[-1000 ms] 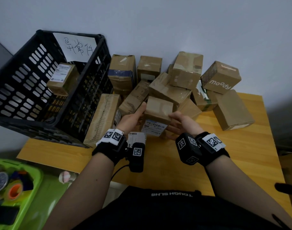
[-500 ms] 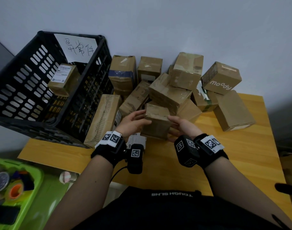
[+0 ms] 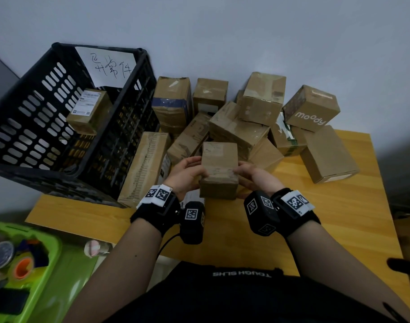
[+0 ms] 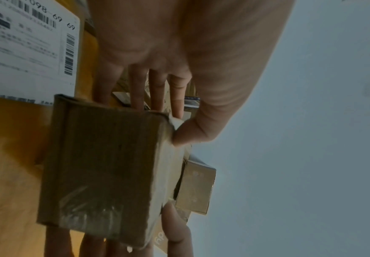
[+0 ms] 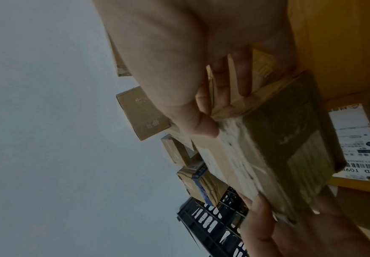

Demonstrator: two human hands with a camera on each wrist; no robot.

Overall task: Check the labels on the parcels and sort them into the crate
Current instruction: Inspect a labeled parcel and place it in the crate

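A small brown cardboard parcel [image 3: 219, 170] hangs above the near middle of the table, held from both sides. My left hand [image 3: 187, 172] grips its left side, thumb on top [image 4: 188, 133] and fingers underneath. My right hand [image 3: 253, 174] grips its right side the same way [image 5: 201, 125]. Plain taped faces of the parcel [image 4: 105, 170] [image 5: 267, 156] show; no label is visible on it. The black slotted crate [image 3: 120, 141] stands at the left, tilted, with one labelled parcel [image 3: 88, 110] inside and a handwritten paper sign [image 3: 108, 64] on its back wall.
A pile of brown parcels [image 3: 239, 127] fills the back of the wooden table [image 3: 339, 229], one marked "moody" [image 3: 311, 108]. A long box [image 3: 144, 166] leans against the crate. A labelled parcel [image 4: 25, 47] lies below my left wrist. A green bin [image 3: 24, 264] sits low left.
Both hands have turned the parcel over: its white label faced me a second ago, and a plain taped face is up now. The parcel stays between the hands, slightly lower.
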